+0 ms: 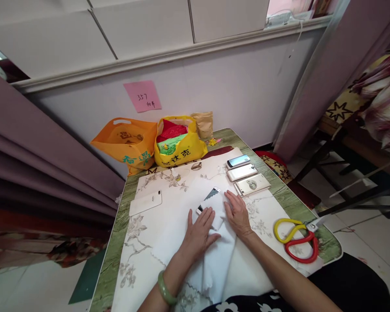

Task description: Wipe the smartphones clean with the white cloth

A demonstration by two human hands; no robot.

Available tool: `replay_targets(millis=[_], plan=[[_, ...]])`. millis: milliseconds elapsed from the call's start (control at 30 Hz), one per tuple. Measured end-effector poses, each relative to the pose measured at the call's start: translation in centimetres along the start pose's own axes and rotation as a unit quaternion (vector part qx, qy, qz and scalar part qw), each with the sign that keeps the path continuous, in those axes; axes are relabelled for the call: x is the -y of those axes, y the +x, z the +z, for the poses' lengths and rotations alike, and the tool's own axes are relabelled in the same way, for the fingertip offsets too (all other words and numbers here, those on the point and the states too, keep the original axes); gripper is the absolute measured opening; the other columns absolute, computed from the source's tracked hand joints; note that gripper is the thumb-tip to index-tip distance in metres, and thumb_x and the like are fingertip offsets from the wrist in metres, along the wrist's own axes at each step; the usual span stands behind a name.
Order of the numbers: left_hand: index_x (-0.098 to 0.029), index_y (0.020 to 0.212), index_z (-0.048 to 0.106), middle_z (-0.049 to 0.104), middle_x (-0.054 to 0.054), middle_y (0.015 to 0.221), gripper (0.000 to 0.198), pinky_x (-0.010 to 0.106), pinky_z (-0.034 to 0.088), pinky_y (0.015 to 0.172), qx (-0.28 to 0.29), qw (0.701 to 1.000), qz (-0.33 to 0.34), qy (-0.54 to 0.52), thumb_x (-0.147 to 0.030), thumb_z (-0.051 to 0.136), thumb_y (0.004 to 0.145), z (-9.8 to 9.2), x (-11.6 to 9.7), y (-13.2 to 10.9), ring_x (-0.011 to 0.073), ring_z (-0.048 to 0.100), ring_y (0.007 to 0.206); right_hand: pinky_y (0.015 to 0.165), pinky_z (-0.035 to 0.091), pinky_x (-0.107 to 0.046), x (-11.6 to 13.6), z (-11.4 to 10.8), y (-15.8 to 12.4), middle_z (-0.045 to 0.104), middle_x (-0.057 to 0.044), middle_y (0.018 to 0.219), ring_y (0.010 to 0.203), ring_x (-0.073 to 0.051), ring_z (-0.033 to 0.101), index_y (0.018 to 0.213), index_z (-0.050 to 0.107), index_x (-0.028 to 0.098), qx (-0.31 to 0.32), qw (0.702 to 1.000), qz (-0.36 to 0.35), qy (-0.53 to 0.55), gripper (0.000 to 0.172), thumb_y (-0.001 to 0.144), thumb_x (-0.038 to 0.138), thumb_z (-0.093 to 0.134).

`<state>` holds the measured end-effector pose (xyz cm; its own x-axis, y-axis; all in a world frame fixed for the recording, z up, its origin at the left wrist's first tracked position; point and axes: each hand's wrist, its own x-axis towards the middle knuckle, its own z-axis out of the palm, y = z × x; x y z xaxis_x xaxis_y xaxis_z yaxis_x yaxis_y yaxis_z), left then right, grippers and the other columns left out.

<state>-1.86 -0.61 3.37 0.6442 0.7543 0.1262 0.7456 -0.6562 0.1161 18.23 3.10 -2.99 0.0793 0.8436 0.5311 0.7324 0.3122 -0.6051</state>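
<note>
A white cloth (224,249) lies bunched toward me on the table, with one end folded over a phone (212,193). The phone's top part and one corner show; the rest is under the cloth. My left hand (197,232) rests on the folded cloth beside the phone's lower end, fingers stretched out and thumb apart. On the other side, my right hand (238,213) touches the cloth's right edge with its fingers extended and slightly bent. Right of it lie three phones in a row: a blue-screened one (238,161), a white one (242,172) and a gold one with a ring (252,185).
Red-and-yellow-handled scissors (297,238) lie at the table's right edge. A white phone-like item (146,203) is at left. An orange bag (123,143), a yellow bag (182,154) with cloths and a brown packet (203,125) stand along the back, by the wall.
</note>
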Motion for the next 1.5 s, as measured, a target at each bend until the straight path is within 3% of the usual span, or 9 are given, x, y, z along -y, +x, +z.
replay_targets(millis=[200,300,400,567,667,967,1067,1367,1500], plan=[[-0.031,0.144,0.038,0.046,0.006,0.149,0.053,0.064,0.017,0.115,0.021,0.998,-0.031,-0.058,-0.053,0.037,0.096,0.2,0.5,7.0,0.0247,0.041,0.138,0.11,0.037,-0.049,0.2,-0.2,0.0,0.057,-0.012,0.137,0.128,-0.024,0.05,0.139,0.047,0.018,-0.015,1.0,0.009,0.004,0.044,0.097,0.026,0.038],[-0.031,0.143,0.04,0.047,0.004,0.149,0.05,0.063,0.019,0.115,0.03,0.995,-0.045,-0.085,-0.052,0.031,0.098,0.1,0.5,8.2,0.0238,0.04,0.139,0.109,0.038,-0.05,0.2,-0.3,0.0,0.056,-0.013,0.137,0.128,-0.024,0.05,0.139,0.047,0.018,-0.015,1.0,0.012,0.0,0.044,0.097,0.026,0.037],[-0.029,0.145,0.037,0.045,0.007,0.15,0.052,0.062,0.017,0.116,0.015,0.996,-0.046,-0.072,-0.051,0.035,0.098,0.3,0.6,6.1,0.025,0.039,0.14,0.11,0.036,-0.05,0.2,-0.2,-0.1,0.056,-0.013,0.137,0.129,-0.024,0.049,0.138,0.048,0.017,-0.003,1.0,0.004,-0.013,0.044,0.097,0.026,0.039],[-0.027,0.151,0.023,0.039,0.01,0.152,0.059,0.061,0.009,0.117,0.007,0.998,-0.039,-0.042,-0.045,0.041,0.097,0.5,0.4,-0.9,0.023,0.037,0.141,0.111,0.035,-0.051,0.2,-0.2,-0.2,0.057,-0.013,0.136,0.128,-0.025,0.051,0.127,0.059,0.019,0.026,0.999,-0.017,-0.021,0.036,0.096,0.027,0.042],[-0.027,0.152,0.021,0.038,0.01,0.153,0.06,0.06,0.008,0.118,0.019,0.998,-0.045,-0.035,-0.044,0.041,0.098,0.4,0.1,-2.5,0.0233,0.036,0.141,0.111,0.035,-0.051,0.2,-0.1,-0.1,0.058,-0.012,0.135,0.126,-0.024,0.052,0.117,0.064,0.021,0.04,0.999,-0.03,-0.015,0.03,0.096,0.025,0.043],[-0.031,0.143,0.039,0.043,0.004,0.151,0.049,0.065,0.01,0.115,0.048,0.993,-0.058,-0.095,-0.049,0.037,0.098,0.1,0.5,6.8,0.0269,0.036,0.141,0.108,0.04,-0.05,-0.1,0.2,-0.2,0.057,-0.012,0.136,0.126,-0.024,0.052,0.125,0.06,0.019,0.011,1.0,-0.003,0.01,0.039,0.092,0.017,0.039],[-0.031,0.143,0.04,0.043,0.004,0.151,0.048,0.066,0.012,0.115,0.036,0.992,-0.061,-0.101,-0.049,0.034,0.099,0.5,0.1,8.0,0.0259,0.035,0.141,0.106,0.042,-0.049,-0.1,0.0,-0.2,0.056,-0.012,0.137,0.126,-0.025,0.051,0.129,0.058,0.018,0.001,1.0,0.022,0.02,0.041,0.093,0.019,0.039],[-0.029,0.153,0.015,0.035,0.009,0.155,0.062,0.059,0.007,0.118,0.019,0.998,-0.04,-0.035,-0.04,0.041,0.098,1.1,-0.2,-0.6,0.0236,0.034,0.143,0.102,0.044,-0.048,0.8,-0.4,0.1,0.057,-0.013,0.135,0.123,-0.028,0.053,0.109,0.065,0.02,0.025,0.999,0.023,0.01,0.027,0.09,0.037,0.057],[-0.027,0.153,0.015,0.035,0.01,0.155,0.063,0.06,0.004,0.118,0.018,0.999,-0.031,-0.015,-0.043,0.04,0.098,1.1,-0.1,-1.3,0.0242,0.034,0.142,0.101,0.043,-0.047,1.0,-0.6,0.3,0.056,-0.013,0.135,0.123,-0.028,0.053,0.086,0.063,0.021,0.029,0.999,0.026,0.024,0.007,0.086,0.025,0.057]])
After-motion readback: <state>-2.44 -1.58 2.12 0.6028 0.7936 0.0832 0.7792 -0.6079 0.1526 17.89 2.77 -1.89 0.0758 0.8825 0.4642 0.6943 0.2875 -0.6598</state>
